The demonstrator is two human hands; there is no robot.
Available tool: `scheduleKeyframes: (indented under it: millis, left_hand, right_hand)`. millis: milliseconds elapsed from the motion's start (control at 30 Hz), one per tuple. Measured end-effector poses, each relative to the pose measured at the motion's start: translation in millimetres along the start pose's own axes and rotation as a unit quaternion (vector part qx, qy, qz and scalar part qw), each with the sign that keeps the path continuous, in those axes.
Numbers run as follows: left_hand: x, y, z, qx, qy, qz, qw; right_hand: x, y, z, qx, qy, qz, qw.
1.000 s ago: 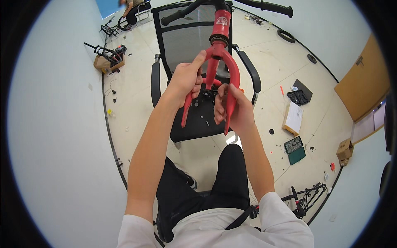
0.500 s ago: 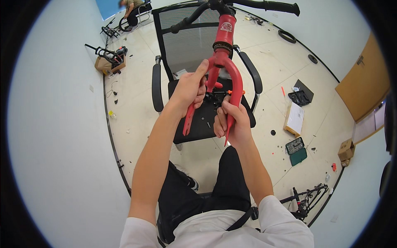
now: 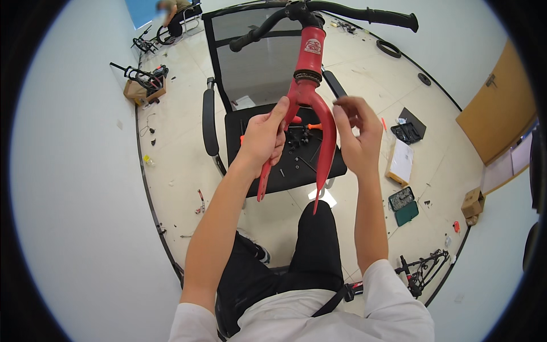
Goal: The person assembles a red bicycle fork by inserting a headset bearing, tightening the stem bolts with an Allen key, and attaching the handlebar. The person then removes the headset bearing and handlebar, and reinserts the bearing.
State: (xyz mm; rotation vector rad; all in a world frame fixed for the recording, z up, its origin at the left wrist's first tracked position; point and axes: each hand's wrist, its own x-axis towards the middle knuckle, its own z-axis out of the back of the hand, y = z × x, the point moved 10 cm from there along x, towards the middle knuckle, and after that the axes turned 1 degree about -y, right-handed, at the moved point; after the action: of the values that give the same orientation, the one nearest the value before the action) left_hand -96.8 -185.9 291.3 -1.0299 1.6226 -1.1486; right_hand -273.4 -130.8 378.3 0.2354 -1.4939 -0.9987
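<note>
A red bicycle fork point(image 3: 326, 142) hangs with its prongs toward me, below a red head tube point(image 3: 310, 50) and a black handlebar point(image 3: 376, 16). My left hand point(image 3: 265, 138) is wrapped round the fork's left prong, its thumb pointing up along it. Just right of the other prong, my right hand point(image 3: 362, 137) is in the air with loosely bent fingers, apart from each other and holding nothing. Beneath the fork, a black office chair's seat point(image 3: 268, 179) bears small dark parts, bolts and an orange-handled tool point(image 3: 314, 126).
On the floor at right lie a white-topped box point(image 3: 401, 159), a green case point(image 3: 407, 213) and a black toolbox point(image 3: 405, 133). Tyres point(image 3: 389, 48) rest by the far wall. A black bike frame point(image 3: 421, 271) lies at lower right. Another person point(image 3: 174, 17) sits at the far left.
My right hand has let go of the fork's right prong and moved up and right. My left hand keeps its hold. The prong tips have shifted slightly toward me.
</note>
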Motion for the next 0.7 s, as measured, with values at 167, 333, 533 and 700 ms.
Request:
scheduleKeyframes:
  millis: [167,333,533,700]
  left_hand:
    - [-1.3,17.2,-12.7,-0.02,0.002,-0.007,1.0]
    - [-6.0,21.1,-22.2,-0.012,0.023,0.0,1.0]
    - [-3.8,24.6,-26.8,-0.012,0.029,-0.001,1.0]
    - [-3.7,21.3,-27.6,-0.017,0.02,-0.004,1.0]
  right_hand:
    - [23.0,27.2,-18.7,-0.126,0.063,0.089,0.986]
    - [24.9,25.2,-24.7,-0.152,0.076,0.095,0.981]
    - [19.4,29.1,-16.1,-0.174,0.045,0.112,0.977]
    - [18.6,27.6,-14.2,-0.177,0.04,0.126,0.975]
